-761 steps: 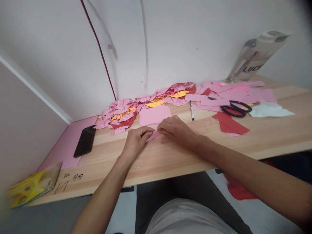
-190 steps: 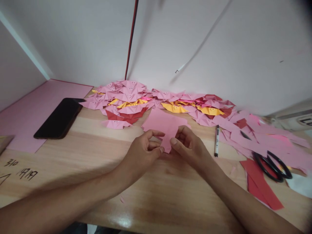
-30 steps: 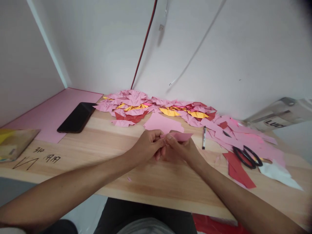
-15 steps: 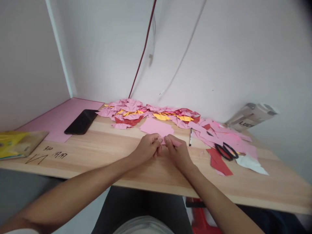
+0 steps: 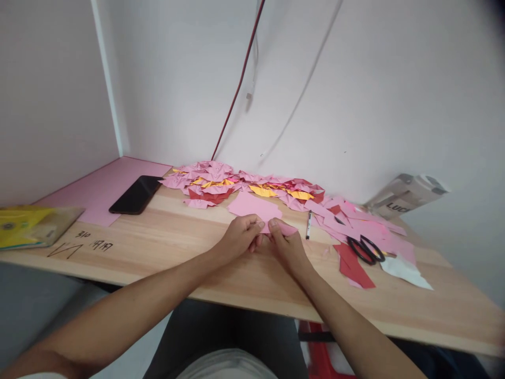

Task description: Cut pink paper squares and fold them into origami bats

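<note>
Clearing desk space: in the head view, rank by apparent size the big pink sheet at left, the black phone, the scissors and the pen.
1. big pink sheet
2. black phone
3. scissors, somewhat smaller than the phone
4. pen, slimmest by far

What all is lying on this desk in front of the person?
table: one, light wood, against the wall
folded paper shapes: many, pink, red, yellow, along the wall
phone: one, black, left
pen: one, white and black, right of the hands
scissors: one pair, black, right
red scraps: few, red, beside the scissors
yellow packet: one, yellow, far left edge
small pink paper: one, pink, pinched by both hands
left hand: one, on the paper
right hand: one, on the paper
</note>
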